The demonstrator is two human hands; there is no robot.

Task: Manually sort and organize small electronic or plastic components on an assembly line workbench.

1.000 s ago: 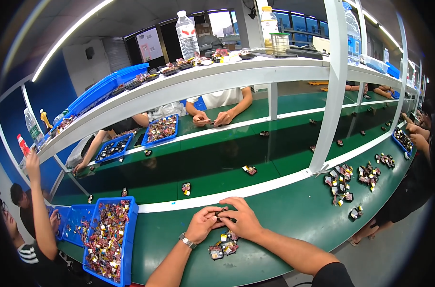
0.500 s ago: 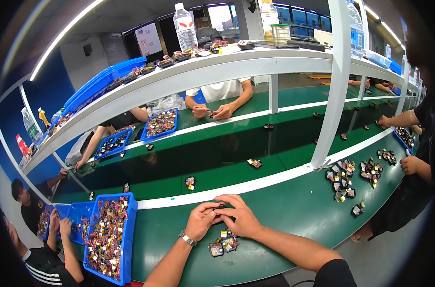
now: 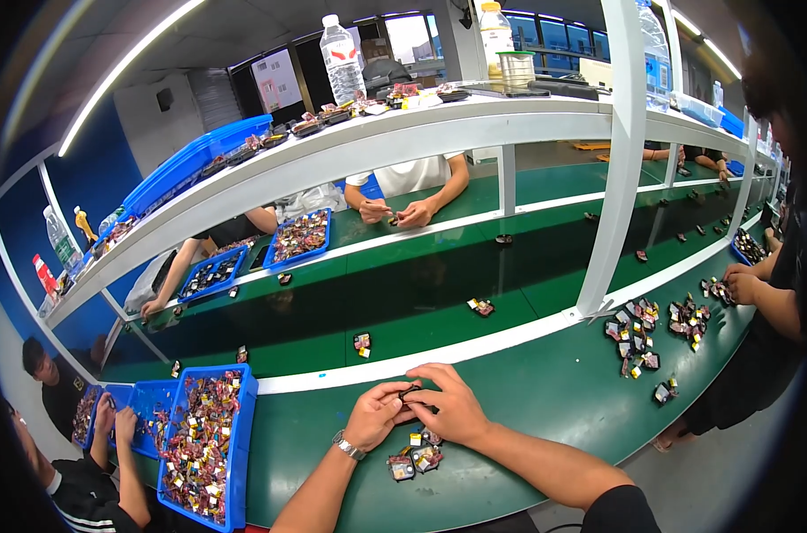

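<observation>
Both my hands meet over the green worktop and close on a small black piece point(image 3: 409, 392), mostly hidden by the fingers. My left hand point(image 3: 375, 417), with a metal watch at the wrist, grips it from the left between thumb and fingers. From the right, my right hand point(image 3: 449, 407) pinches the same piece, its index finger arched over the top. Just below the hands lie a few small black units with reddish, yellow and white bits, one unit point(image 3: 401, 466) at the left and another unit point(image 3: 426, 458) beside it.
At my left stands a blue tray point(image 3: 239, 444) heaped with similar units. More units point(image 3: 634, 333) lie in clusters on the right. Beyond a white rail point(image 3: 332, 377) runs a dark green belt with scattered units. A white post point(image 3: 612, 204) holds up the shelf; co-workers sit around.
My hands stay closed on the black piece, nearly in place. Units on the belt have shifted slightly right. The co-worker at right has drawn a reaching arm back, bringing both hands together.
</observation>
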